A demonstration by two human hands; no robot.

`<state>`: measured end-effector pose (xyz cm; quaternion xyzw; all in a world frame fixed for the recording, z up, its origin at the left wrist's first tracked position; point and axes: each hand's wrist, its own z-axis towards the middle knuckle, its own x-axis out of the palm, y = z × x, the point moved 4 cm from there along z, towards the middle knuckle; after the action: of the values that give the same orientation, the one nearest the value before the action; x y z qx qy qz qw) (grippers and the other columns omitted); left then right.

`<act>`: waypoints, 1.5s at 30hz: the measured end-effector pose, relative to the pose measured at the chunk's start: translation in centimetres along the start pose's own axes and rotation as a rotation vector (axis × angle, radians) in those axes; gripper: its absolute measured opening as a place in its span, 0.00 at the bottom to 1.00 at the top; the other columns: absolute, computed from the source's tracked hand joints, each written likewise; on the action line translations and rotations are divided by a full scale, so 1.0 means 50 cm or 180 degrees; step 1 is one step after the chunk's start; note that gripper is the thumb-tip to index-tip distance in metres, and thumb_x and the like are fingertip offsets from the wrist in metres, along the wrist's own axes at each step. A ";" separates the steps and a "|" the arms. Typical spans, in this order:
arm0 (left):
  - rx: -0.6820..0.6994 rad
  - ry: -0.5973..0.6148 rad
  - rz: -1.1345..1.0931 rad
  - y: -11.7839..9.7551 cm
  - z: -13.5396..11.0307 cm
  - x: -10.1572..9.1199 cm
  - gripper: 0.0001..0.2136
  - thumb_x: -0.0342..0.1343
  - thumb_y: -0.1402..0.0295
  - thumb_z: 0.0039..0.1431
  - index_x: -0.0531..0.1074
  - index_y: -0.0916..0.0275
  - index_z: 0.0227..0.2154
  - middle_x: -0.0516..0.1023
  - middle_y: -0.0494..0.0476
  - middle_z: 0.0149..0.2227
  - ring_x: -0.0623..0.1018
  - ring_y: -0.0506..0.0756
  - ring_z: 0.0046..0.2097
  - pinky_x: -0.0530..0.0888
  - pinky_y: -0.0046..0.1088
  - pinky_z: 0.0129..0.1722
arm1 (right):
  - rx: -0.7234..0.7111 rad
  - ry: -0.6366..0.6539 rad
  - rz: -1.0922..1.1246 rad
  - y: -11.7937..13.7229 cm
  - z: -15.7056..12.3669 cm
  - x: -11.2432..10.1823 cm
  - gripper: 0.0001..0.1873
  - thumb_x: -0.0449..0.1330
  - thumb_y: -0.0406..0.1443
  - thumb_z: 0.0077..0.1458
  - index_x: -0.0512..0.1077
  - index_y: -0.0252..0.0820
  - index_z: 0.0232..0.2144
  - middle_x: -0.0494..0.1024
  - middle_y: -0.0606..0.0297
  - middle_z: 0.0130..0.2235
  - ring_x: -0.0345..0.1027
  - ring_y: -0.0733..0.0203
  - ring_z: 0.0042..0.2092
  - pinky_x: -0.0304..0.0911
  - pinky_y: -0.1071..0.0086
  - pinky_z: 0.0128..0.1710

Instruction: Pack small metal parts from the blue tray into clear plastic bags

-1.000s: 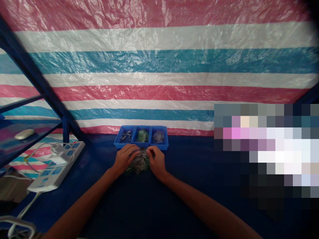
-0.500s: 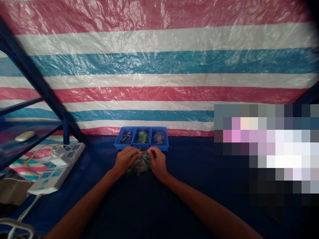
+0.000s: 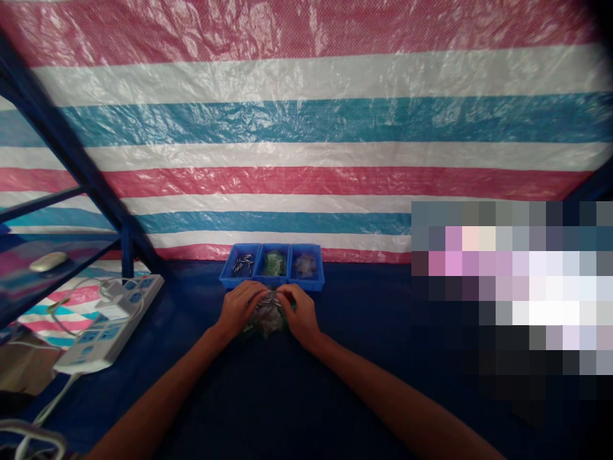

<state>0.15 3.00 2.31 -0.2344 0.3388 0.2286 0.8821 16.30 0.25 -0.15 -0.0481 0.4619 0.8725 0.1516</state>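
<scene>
My left hand [image 3: 241, 310] and my right hand [image 3: 301, 316] are close together just in front of a blue three-compartment tray [image 3: 272, 283]. Fingers on both hands are pinched, tips almost meeting; whatever is between them is too small to make out. Below the fingertips lies a heap of clear and greenish pieces [image 3: 269, 321], with slim shiny metal pins [image 3: 271, 300] on top. More metal pins [image 3: 242, 264] fill the tray's left compartment. Green translucent pieces [image 3: 274, 263] sit in the middle one, clear or greyish pieces [image 3: 305, 266] in the right.
A white power strip [image 3: 108, 329] with plugs and cords lies at left on the dark blue table [image 3: 373, 313]. Beyond a blue metal frame [image 3: 71, 144] is a pale computer mouse [image 3: 48, 261]. Striped plastic sheeting [image 3: 306, 121] hangs behind; the right side is pixelated.
My right hand has shifted slightly left, bringing its fingertips closer to those of my left hand. My left hand has barely moved, and the tray stays put.
</scene>
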 end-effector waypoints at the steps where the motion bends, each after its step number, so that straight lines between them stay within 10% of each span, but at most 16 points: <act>1: 0.0008 -0.0001 -0.0006 -0.001 0.000 -0.001 0.07 0.50 0.70 0.61 0.72 0.62 0.37 0.77 0.57 0.37 0.76 0.53 0.41 0.73 0.30 0.43 | -0.0004 -0.0017 -0.0013 -0.001 0.000 0.000 0.08 0.53 0.36 0.58 0.71 0.40 0.34 0.73 0.64 0.32 0.66 0.63 0.34 0.60 0.71 0.36; 45: 0.0125 -0.0041 -0.0030 -0.010 -0.002 -0.007 0.07 0.51 0.68 0.61 0.73 0.63 0.35 0.78 0.57 0.34 0.77 0.52 0.37 0.74 0.28 0.40 | 0.0006 -0.0077 0.0076 0.001 -0.002 -0.005 0.09 0.52 0.37 0.58 0.70 0.41 0.36 0.73 0.63 0.32 0.67 0.62 0.34 0.61 0.70 0.36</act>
<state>0.14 2.44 2.61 -0.2172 0.3363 0.2192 0.8897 16.53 0.09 -0.13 -0.0319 0.4615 0.8744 0.1468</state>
